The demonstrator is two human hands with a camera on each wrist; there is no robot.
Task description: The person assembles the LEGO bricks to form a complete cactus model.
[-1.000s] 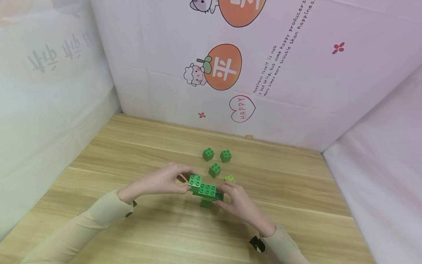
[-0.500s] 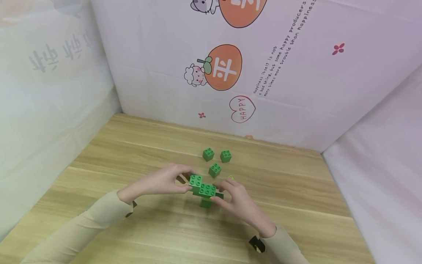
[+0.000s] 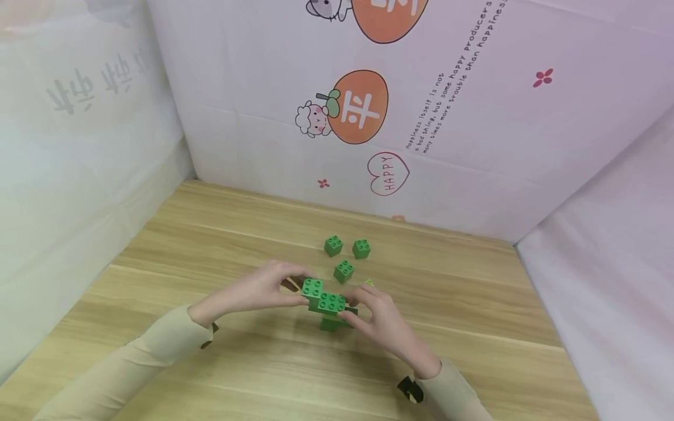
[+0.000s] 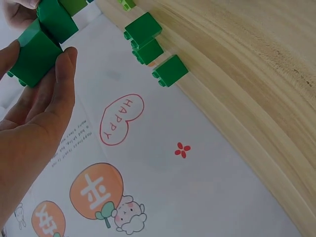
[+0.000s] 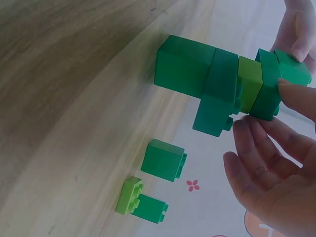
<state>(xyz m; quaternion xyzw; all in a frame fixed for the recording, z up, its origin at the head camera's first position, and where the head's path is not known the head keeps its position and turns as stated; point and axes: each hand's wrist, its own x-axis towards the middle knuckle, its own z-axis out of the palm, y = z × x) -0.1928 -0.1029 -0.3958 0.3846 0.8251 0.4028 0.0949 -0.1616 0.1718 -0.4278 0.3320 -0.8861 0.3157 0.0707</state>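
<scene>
A built stack of green toy building bricks [image 3: 332, 303] stands on the table, with a lime brick [image 5: 249, 81] in its middle and a tall green block [image 5: 182, 66] at the bottom. My left hand [image 3: 265, 286] pinches the square brick [image 3: 312, 287] at the stack's top left between thumb and fingers. On the other side, my right hand [image 3: 381, 318] grips the wide upper brick [image 5: 268, 86], thumb on its near face and fingers behind. A lower brick [image 5: 213, 117] juts out beneath that hand.
Behind the stack lie three loose square green bricks, one nearer [image 3: 344, 271] and two farther, left [image 3: 333, 246] and right [image 3: 361, 249]. A loose lime brick [image 5: 129, 196] is mostly covered by my right hand in the head view. White printed cloth [image 3: 447, 193] walls the wooden table [image 3: 237, 374].
My right thumb and fingers have shifted up from the lower side part of the stack to the wide upper brick. The left hand stays nearly in place on its brick.
</scene>
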